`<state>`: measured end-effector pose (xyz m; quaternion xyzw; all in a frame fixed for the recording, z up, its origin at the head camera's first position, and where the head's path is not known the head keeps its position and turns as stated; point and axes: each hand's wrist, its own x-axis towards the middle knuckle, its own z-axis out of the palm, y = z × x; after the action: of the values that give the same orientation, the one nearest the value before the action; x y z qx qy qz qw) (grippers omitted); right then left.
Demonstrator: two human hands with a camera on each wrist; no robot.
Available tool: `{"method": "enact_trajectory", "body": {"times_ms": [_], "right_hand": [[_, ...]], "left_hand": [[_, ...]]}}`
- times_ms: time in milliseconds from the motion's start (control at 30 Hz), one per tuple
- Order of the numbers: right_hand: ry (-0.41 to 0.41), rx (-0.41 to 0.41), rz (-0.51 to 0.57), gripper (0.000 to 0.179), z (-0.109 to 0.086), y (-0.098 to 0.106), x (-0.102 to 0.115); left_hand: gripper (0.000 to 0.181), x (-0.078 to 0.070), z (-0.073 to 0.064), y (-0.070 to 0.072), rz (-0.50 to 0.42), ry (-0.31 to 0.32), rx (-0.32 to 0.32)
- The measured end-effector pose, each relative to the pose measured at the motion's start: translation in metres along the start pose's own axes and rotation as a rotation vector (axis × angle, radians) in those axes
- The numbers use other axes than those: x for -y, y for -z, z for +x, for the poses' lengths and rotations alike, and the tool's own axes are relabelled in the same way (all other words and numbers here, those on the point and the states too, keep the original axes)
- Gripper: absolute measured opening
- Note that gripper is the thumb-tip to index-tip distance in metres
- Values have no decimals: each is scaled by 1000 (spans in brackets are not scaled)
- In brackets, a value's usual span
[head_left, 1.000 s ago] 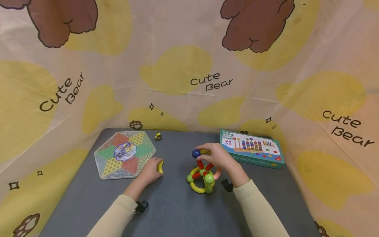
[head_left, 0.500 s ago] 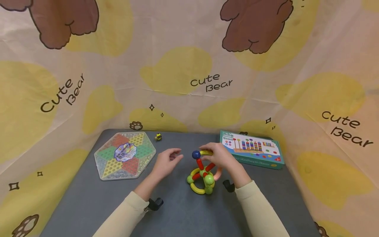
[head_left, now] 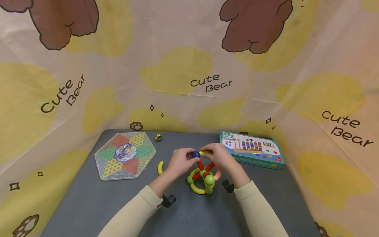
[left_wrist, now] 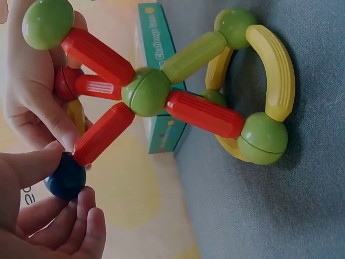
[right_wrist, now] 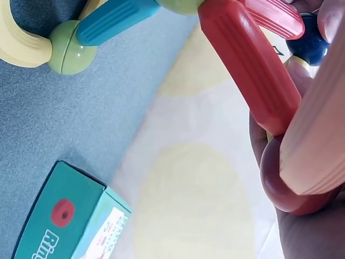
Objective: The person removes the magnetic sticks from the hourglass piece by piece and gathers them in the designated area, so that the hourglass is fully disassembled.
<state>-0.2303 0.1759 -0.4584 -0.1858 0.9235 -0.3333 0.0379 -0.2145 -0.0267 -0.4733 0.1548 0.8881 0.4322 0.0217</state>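
A magnetic ball-and-stick structure stands on the table, with a ring of yellow curved sticks at its base and red sticks spreading from a green center ball. My left hand pinches the blue ball at the upper end of one red stick. Beside it my right hand grips a yellow curved stick that meets the blue ball, its fingers partly covering it. A red ball sits near the right hand, joined to a red stick and a pink curved stick.
A loose yellow curved stick lies left of the structure. Further left is a hexagonal checkers board. A small bee toy sits at the back edge, and a green game box lies at the back right.
My left hand has let go of the yellow curved stick on the table, moved right, and taken hold of the blue ball. The right hand has stayed almost in place.
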Motion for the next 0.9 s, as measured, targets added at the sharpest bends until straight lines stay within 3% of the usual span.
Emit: {"method": "enact_trajectory", "body": {"times_ms": [267, 333, 500, 600, 900], "right_hand": [[-13, -15, -6, 20, 0, 1, 1], [-19, -13, 8, 21, 0, 1, 1], [-20, -2, 32, 22, 1, 1, 0], [-11, 0, 41, 23, 1, 1, 0], [-41, -39, 61, 27, -2, 0, 1]], "left_hand": [[36, -4, -5, -1, -98, 50, -1], [36, -2, -4, -1, -163, 80, 11], [36, 2, -1, 1, -424, 229, 70], [36, 2, -1, 4, -522, 284, 82], [38, 2, -3, 9, -566, 317, 72]]}}
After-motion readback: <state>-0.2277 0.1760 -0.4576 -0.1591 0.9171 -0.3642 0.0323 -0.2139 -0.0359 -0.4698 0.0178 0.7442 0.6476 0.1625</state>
